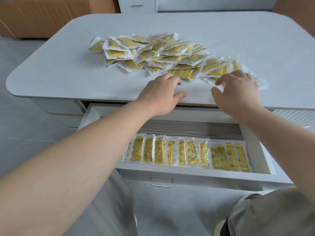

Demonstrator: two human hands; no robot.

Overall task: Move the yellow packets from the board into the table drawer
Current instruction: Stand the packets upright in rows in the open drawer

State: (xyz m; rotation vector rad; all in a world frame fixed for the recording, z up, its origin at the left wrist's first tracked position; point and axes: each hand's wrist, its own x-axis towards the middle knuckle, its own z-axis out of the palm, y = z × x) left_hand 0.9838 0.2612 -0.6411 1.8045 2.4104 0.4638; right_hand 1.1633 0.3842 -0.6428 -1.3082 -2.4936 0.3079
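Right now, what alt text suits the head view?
A person's right hand pinches a packet at the edge of a pile of yellow packets on a table; the left hand is open beside it. The open drawer holds a row of packets.

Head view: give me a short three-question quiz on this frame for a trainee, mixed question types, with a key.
1. True or false: the drawer is shut.
2. Most yellow packets lie: A, in a loose pile on the tabletop; B, in the drawer; C, in a basket.
3. Which hand lies over packets at the pile's right end: left hand or right hand?
Key: 1 false; 2 A; 3 right hand.
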